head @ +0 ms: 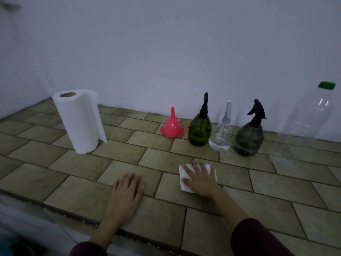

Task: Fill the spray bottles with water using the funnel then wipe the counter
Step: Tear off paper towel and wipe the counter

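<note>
Paper towel sheet (186, 182) lies flat near the counter's (55, 182) front edge under my right hand (200, 179), fingers spread pressing it; my left hand (127, 191) rests flat and spread just beside it, holding nothing.

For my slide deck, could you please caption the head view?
Right hand presses a paper towel on the tiled counter; left hand rests flat.
</note>
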